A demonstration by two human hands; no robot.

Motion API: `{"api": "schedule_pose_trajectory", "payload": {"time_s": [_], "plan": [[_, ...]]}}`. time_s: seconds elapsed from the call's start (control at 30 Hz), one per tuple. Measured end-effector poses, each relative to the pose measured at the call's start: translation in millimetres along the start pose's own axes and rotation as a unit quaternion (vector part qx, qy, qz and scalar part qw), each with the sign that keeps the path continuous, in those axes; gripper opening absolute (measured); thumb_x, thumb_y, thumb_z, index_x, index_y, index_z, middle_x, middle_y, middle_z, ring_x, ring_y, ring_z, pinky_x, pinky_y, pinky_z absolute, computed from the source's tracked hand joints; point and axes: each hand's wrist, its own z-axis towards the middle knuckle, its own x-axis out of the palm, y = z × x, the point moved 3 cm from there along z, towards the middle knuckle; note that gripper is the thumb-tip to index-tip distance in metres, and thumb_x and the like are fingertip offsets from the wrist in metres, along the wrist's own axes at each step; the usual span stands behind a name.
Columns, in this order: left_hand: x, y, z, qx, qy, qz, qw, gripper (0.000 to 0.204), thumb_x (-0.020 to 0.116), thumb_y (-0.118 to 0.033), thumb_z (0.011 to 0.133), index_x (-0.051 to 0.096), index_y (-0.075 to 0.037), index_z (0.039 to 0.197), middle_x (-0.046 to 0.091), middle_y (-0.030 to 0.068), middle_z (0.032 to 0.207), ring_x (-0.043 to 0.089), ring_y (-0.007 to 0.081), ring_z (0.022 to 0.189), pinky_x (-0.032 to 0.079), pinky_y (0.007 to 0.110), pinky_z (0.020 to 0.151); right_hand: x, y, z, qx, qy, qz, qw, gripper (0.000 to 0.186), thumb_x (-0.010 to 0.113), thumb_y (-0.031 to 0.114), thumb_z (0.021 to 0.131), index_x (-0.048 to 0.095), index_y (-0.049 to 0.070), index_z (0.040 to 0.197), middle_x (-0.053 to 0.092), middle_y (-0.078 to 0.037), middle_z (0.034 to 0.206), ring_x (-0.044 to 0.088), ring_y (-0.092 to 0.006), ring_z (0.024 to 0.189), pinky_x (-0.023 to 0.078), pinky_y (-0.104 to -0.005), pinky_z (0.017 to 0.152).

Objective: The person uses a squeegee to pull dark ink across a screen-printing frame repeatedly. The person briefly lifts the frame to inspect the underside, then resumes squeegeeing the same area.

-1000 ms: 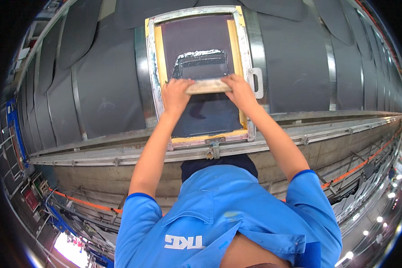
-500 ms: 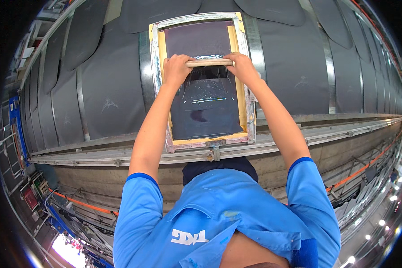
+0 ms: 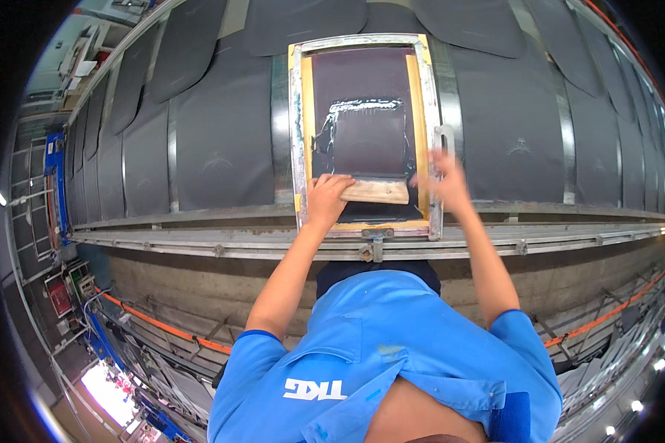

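Note:
A screen-printing frame (image 3: 298, 140) with pale rails and yellow tape lies on dark sheets in front of me. Across the near part of its dark mesh (image 3: 366, 74) rests a wooden-handled squeegee (image 3: 377, 193). My left hand (image 3: 328, 201) is closed around the squeegee's left end. Off the squeegee's other end, my right hand (image 3: 448, 184) is smeared by motion over the frame's right rail, just below a light metal handle (image 3: 445, 139). Wet, shiny ink (image 3: 366, 105) outlines a rectangle on the mesh beyond the squeegee.
Dark grey sheets (image 3: 225, 140) lie in a row along the long table, several with faint arched marks. A metal rail (image 3: 273, 247) runs along its near edge, with a clamp (image 3: 377, 235) at the frame's near side. An orange pipe (image 3: 162, 325) passes lower down.
The squeegee has come toward me from the mesh's middle to its near end and now tilts flatter. My right hand has let go of it and moved right; the left still grips it.

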Motion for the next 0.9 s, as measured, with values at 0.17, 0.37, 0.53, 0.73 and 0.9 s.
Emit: {"api": "schedule_pose_trajectory", "payload": {"time_s": [0.17, 0.37, 0.53, 0.73, 0.9], "plan": [[1.6, 2.5, 1.0, 0.006, 0.012, -0.034, 0.999, 0.045, 0.074, -0.001, 0.067, 0.074, -0.018, 0.108, 0.073, -0.0047, 0.117, 0.063, 0.0198, 0.11, 0.042, 0.039, 0.092, -9.1, -68.5, 64.8, 0.177, -0.142, 0.027, 0.974, 0.034, 0.068, 0.03, 0.096, 0.066, 0.013, 0.125, 0.067, -0.02, 0.095, 0.065, -0.0299, 0.087, 0.051, -0.0405, 0.082], [-17.5, 14.5, -29.7, -0.001, 0.008, -0.05, 0.999, 0.054, 0.076, -0.002, 0.065, 0.071, -0.018, 0.116, 0.071, -0.0053, 0.125, 0.062, 0.0213, 0.118, 0.042, 0.041, 0.095, -12.2, -15.2, 79.1, 0.162, -0.24, 0.023, 0.957, 0.025, 0.065, 0.028, 0.098, 0.072, 0.008, 0.112, 0.071, -0.016, 0.091, 0.065, -0.0187, 0.083, 0.051, -0.0358, 0.077], [-74.9, 91.1, -70.1, -0.043, -0.022, -0.033, 0.998, 0.06, 0.075, -0.002, 0.065, 0.069, -0.018, 0.122, 0.07, -0.0038, 0.127, 0.06, 0.0211, 0.119, 0.041, 0.041, 0.101, 82.6, 39.7, 92.5, 0.087, -0.258, 0.092, 0.958, 0.024, 0.064, 0.027, 0.1, 0.071, 0.007, 0.111, 0.071, -0.011, 0.084, 0.062, -0.0137, 0.076, 0.049, -0.0337, 0.074], [-165.1, 248.9, -116.2, -0.054, -0.008, 0.004, 0.998, 0.056, 0.075, -0.001, 0.064, 0.073, -0.018, 0.117, 0.071, -0.003, 0.126, 0.062, 0.0227, 0.115, 0.042, 0.042, 0.097, 259.9, 137.9, 111.8, 0.096, -0.257, 0.115, 0.955, 0.023, 0.063, 0.025, 0.1, 0.07, 0.007, 0.111, 0.066, -0.009, 0.08, 0.057, -0.0143, 0.071, 0.048, -0.0333, 0.071], [-200.6, 333.4, -139.9, -0.037, 0.02, 0.038, 0.998, 0.06, 0.075, -0.002, 0.065, 0.073, -0.021, 0.122, 0.071, -0.0038, 0.127, 0.062, 0.023, 0.114, 0.043, 0.043, 0.097, 330.6, 192.8, 113.9, 0.159, -0.217, 0.103, 0.958, 0.022, 0.063, 0.026, 0.1, 0.07, 0.007, 0.111, 0.069, -0.011, 0.085, 0.06, -0.0177, 0.074, 0.049, -0.0345, 0.075]]}}
